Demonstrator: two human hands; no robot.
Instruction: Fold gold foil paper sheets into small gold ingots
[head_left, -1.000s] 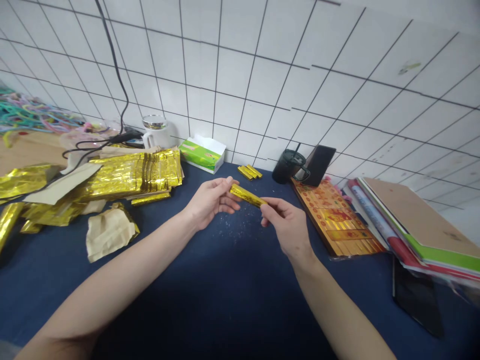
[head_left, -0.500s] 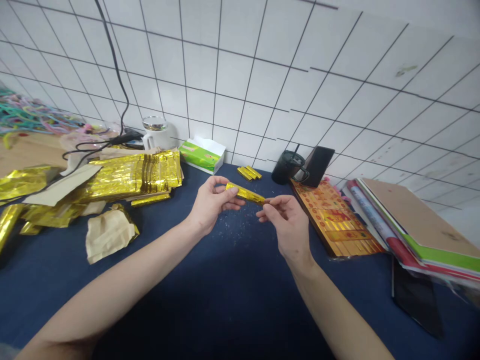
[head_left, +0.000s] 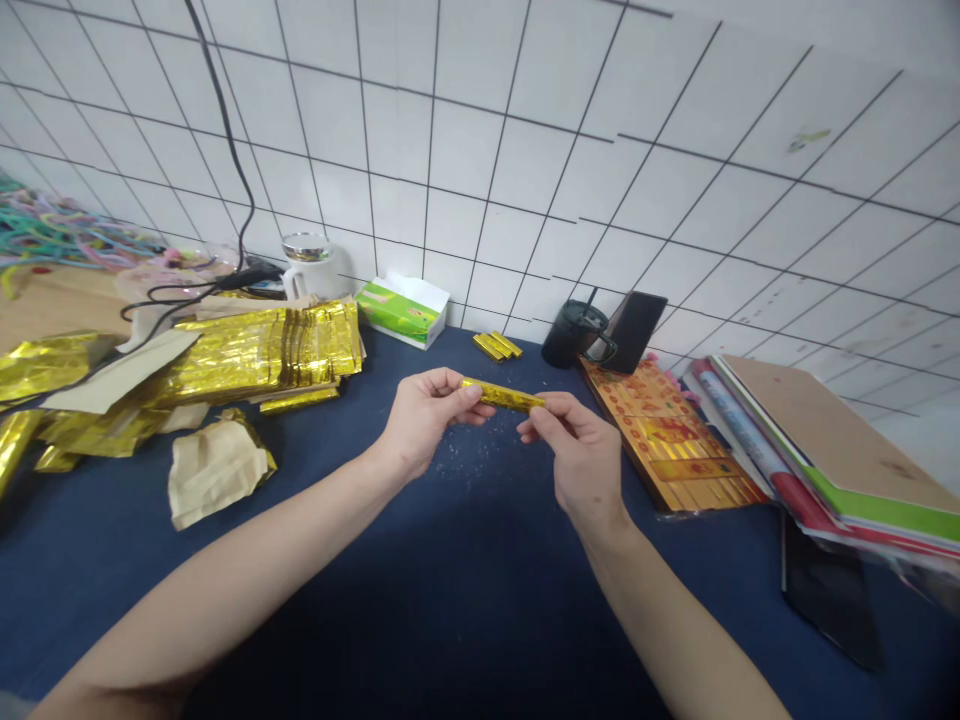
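A narrow folded strip of gold foil paper [head_left: 510, 397] is stretched between my two hands above the dark blue tabletop [head_left: 480, 560]. My left hand [head_left: 427, 415] pinches its left end, thumb on top and fingers beneath. At the other end, the thumb and fingertips of my right hand [head_left: 577, 440] are closed on the strip. Beyond my hands, a few short gold foil pieces [head_left: 497, 346] lie side by side near the wall. On the left lies a fanned stack of gold foil paper [head_left: 262, 345], with a crumpled beige-backed sheet [head_left: 217, 468] in front of it.
By the wall stand a white mug [head_left: 309, 275], a green tissue pack [head_left: 403, 310], a dark lidded cup [head_left: 574, 333] and a leaning phone [head_left: 636, 330]. To the right are an orange printed packet [head_left: 667, 430] and piled folders [head_left: 840, 430]. A black cable [head_left: 225, 110] hangs at left.
The gold strip has turned more level and looks narrower. My left hand has come slightly lower, and the right fingertips have shifted a little to the right.
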